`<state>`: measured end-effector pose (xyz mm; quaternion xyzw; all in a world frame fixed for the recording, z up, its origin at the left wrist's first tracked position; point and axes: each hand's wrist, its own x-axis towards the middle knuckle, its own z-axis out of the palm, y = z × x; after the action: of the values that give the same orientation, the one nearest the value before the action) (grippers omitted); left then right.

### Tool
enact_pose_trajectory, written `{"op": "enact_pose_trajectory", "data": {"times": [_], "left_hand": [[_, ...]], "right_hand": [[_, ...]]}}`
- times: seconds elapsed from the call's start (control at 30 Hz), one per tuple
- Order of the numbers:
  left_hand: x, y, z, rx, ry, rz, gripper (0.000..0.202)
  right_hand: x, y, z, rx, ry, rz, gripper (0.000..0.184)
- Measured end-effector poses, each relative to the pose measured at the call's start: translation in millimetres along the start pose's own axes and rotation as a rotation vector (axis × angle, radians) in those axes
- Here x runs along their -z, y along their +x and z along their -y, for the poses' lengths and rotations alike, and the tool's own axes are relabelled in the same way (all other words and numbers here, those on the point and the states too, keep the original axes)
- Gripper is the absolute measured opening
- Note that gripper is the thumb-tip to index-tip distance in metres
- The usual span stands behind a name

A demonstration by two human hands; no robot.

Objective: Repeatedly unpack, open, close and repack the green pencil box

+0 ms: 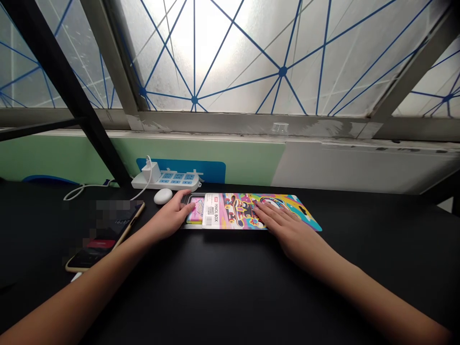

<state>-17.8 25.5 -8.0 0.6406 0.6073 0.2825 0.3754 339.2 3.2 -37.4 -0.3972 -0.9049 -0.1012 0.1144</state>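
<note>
while left hand point(175, 214) grips package point(194, 226), pink case point(197, 211) inside, right hand point(282, 221) flat on card point(240, 211)

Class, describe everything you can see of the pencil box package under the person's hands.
The pencil box package lies flat and lengthwise on the black table. Its bright, glossy-looking sleeve has multicoloured cartoon artwork and a white label reading "PENCIL BOX" with a barcode. At the left, a clear-looking plastic end shows a pink-and-yellow insert. The left hand's grip holds that end; the right hand rests palm-down on the sleeve, hiding some artwork.
</note>
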Motion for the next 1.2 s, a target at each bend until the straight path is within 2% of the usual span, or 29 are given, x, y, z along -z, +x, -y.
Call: {"op": "enact_pose_trajectory", "data": {"times": [0.13,0.3,0.47,0.6,0.7,0.83,0.9,1.0,1.07,1.2], "left_hand": [[3.4,0,0,0.013,0.027,-0.004,0.084],[14.4,2,4,-0.030,0.152,-0.033,0.090],[27.4,2,3,-0.046,0.294,-0.018,0.088],[32.8,3,4,-0.060,0.364,-0.015,0.083],[34.9,4,8,-0.090,0.407,-0.008,0.078],[36.5,3,9,-0.019,0.502,0.002,0.078],[32.2,-1,4,-0.062,0.608,-0.091,0.075],[12.5,-12,-6,-0.339,0.759,-0.261,0.061],[-7.8,-20,-12,-0.520,0.756,-0.236,0.057],[-43.7,-30,-12,-0.604,0.840,-0.091,0.068]], "right_hand": [[5,-10,-17,0.028,0.023,0.022,0.084],[25,-13,-12,0.033,0.114,0.113,0.077],[43,-20,-16,-0.061,0.211,0.196,0.065],[42,-35,-37,-0.117,0.244,0.142,0.063],[36,-42,-50,-0.153,0.153,0.093,0.069],[30,-35,-47,-0.116,-0.010,0.035,0.069],[28,-27,-37,-0.049,-0.034,0.006,0.071],[20,-15,-22,0.045,-0.027,-0.007,0.076],[12,-9,-16,0.073,-0.012,0.006,0.077],[2,-3,-16,0.053,0.041,0.034,0.080]]}}
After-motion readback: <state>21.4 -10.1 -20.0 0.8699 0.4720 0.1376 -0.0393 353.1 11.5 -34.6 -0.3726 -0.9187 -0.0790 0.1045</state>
